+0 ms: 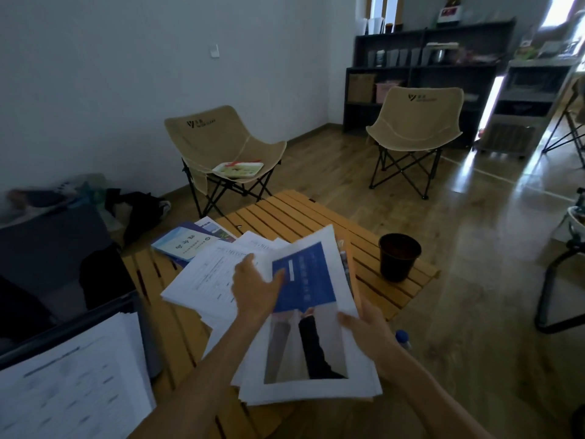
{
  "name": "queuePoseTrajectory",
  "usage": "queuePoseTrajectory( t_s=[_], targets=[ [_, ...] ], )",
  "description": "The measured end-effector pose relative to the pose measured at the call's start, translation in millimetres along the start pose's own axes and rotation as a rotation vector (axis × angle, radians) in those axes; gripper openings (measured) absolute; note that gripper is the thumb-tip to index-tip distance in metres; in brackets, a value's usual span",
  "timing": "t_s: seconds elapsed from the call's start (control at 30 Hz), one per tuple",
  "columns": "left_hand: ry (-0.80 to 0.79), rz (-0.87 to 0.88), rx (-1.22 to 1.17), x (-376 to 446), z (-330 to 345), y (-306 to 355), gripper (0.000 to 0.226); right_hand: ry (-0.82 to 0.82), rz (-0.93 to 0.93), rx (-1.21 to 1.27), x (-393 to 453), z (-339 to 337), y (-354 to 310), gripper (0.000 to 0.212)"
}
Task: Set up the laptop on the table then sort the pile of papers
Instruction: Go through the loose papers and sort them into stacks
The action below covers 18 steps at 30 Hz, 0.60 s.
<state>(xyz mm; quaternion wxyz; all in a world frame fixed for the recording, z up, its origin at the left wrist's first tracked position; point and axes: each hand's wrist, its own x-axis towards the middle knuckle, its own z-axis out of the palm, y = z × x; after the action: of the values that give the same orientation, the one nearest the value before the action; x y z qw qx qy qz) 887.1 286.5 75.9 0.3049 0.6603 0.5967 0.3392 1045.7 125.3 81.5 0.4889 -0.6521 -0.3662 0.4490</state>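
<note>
A thick stack of papers (pixel 319 350) with a blue cover page on top hangs over the slatted wooden table (pixel 285 213). My right hand (pixel 364 331) grips its right edge, thumb on top. My left hand (pixel 254 286) lies on the stack's left side, thumb on the blue area, fingers spread toward loose printed sheets (pixel 205 274) fanned out on the table. Blue booklets (pixel 186 243) lie at the table's far left corner. No laptop is visible in this view.
A dark cup (pixel 399 256) stands on the table's right end. More printed sheets (pixel 72 384) sit on a dark seat at bottom left. Two beige folding chairs (pixel 221 144) (pixel 414 118) stand beyond the table; one holds a tray (pixel 238 169). Dark shelves (pixel 424 74) line the back wall.
</note>
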Motion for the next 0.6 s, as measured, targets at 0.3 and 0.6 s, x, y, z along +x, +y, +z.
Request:
queuePoseTrajectory(
  t_s=[0.3, 0.6],
  targets=[
    [-0.014, 0.14, -0.497, -42.2, -110.0, 33.7, 0.054, -0.026, -0.41, 0.05, -9.3, 18.9, -69.0, 0.034],
    [-0.206, 0.117, -0.625, -64.3, -103.4, -11.0, 0.053, -0.066, -0.36, 0.043, -9.2, 37.7, -56.1, 0.04]
  ],
)
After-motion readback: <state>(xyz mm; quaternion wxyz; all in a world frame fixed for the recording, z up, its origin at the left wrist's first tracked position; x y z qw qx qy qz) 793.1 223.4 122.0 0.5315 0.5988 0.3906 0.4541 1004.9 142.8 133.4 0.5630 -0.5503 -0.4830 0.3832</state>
